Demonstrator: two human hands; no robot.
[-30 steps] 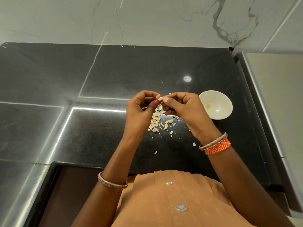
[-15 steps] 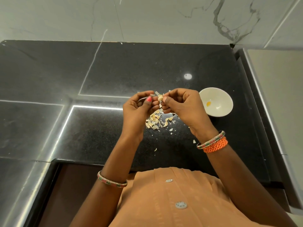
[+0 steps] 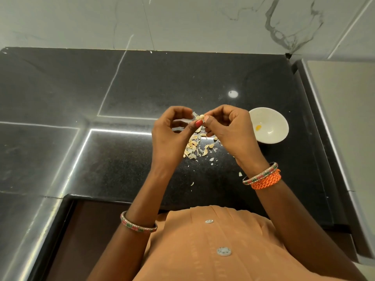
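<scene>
In the head view, a small garlic clove (image 3: 200, 117) is held in the air above a black counter (image 3: 182, 78), between the fingertips of both hands. It is pinched by the left hand (image 3: 172, 136) between the thumb and curled forefinger, and by the right hand (image 3: 229, 132) in the same way, thumb against forefinger. The other fingers of each hand are curled in toward the palm. The clove is so small that its long axis can only be judged: it seems to run across, from one hand to the other, with a pale flake of skin lifted at its left end, on the left hand's side.

Straight below the clove, a loose heap of peeled skins (image 3: 194, 146) is spread on the counter, with a few scraps scattered nearer the body. A white bowl (image 3: 282, 122) stands to the right of the heap, just beside the right hand and well apart from the left; one small yellow bit (image 3: 258, 127) lies inside it. Peeling is judged to be in hand. Since the bowl lies on the right, the right hand is the nearer one for dropping the clove there.
</scene>
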